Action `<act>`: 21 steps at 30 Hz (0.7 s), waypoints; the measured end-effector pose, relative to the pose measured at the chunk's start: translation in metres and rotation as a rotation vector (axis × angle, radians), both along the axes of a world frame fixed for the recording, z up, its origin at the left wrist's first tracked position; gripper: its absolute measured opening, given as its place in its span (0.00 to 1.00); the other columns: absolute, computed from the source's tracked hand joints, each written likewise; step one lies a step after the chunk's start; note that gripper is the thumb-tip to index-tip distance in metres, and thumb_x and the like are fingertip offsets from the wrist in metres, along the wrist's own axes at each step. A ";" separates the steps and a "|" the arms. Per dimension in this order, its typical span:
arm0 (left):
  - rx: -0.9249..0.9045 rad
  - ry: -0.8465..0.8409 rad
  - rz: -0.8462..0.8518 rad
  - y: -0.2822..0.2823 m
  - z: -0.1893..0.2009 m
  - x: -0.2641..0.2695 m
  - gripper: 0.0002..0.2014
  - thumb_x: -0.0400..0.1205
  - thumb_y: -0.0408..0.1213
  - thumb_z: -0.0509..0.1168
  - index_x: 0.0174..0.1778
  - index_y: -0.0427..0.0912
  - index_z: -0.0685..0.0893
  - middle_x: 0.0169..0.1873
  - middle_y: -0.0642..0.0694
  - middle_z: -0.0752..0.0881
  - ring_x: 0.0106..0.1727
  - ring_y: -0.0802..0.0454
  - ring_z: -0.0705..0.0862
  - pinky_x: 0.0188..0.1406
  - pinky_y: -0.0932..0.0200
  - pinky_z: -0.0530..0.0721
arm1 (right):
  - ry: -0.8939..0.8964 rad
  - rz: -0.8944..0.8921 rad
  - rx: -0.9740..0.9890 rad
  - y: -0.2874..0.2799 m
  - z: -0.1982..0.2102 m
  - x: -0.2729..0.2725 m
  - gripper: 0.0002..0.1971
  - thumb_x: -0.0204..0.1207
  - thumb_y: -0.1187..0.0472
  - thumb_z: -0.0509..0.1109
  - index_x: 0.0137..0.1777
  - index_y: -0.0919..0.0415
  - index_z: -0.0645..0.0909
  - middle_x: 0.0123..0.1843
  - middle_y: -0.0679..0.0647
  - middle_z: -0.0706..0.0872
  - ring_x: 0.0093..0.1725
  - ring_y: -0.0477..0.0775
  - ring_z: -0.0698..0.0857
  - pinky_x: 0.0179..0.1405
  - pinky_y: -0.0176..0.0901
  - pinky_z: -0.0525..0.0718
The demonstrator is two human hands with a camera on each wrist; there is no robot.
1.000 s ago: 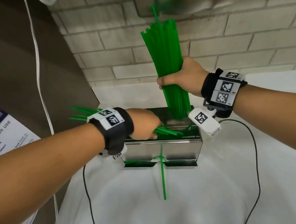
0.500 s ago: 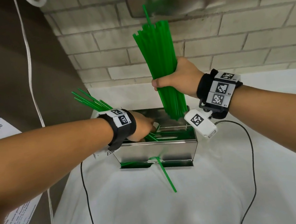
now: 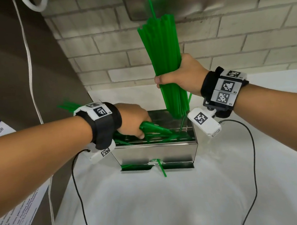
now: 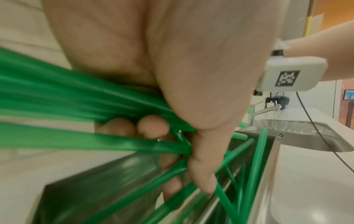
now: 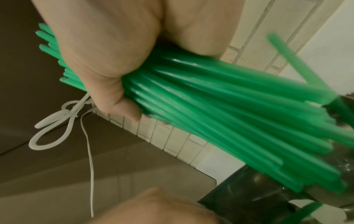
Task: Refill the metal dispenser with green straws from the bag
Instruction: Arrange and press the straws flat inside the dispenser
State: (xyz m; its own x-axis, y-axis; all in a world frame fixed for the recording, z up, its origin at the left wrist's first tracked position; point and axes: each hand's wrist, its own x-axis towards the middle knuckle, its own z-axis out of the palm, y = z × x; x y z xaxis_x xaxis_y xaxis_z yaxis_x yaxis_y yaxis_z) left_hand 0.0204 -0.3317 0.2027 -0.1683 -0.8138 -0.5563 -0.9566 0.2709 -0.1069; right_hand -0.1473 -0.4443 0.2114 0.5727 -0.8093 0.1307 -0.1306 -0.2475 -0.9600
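Two hands work over the metal dispenser (image 3: 157,150), which stands on the white tabletop (image 3: 158,207) near the brick wall (image 3: 248,39). The right hand (image 3: 183,77) is closed around a thick bundle of green straws (image 3: 163,52), held upright with its lower ends just above the dispenser's open top at the back right. The left hand (image 3: 135,119) reaches into the open top from the left side, its fingers (image 4: 201,171) curled around a smaller bunch of straws (image 3: 154,128) lying slanted across the opening. Loose straws lie inside the box. One single straw (image 3: 161,168) sticks out of the front slot at the bottom, tilted onto the tabletop.
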 end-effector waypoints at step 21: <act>-0.344 0.048 0.035 0.038 0.086 0.065 0.05 0.86 0.49 0.65 0.44 0.59 0.79 0.44 0.53 0.74 0.40 0.56 0.78 0.39 0.56 0.75 | 0.035 0.025 0.126 0.012 -0.017 -0.003 0.21 0.54 0.59 0.85 0.47 0.63 0.86 0.41 0.62 0.93 0.49 0.71 0.92 0.56 0.69 0.88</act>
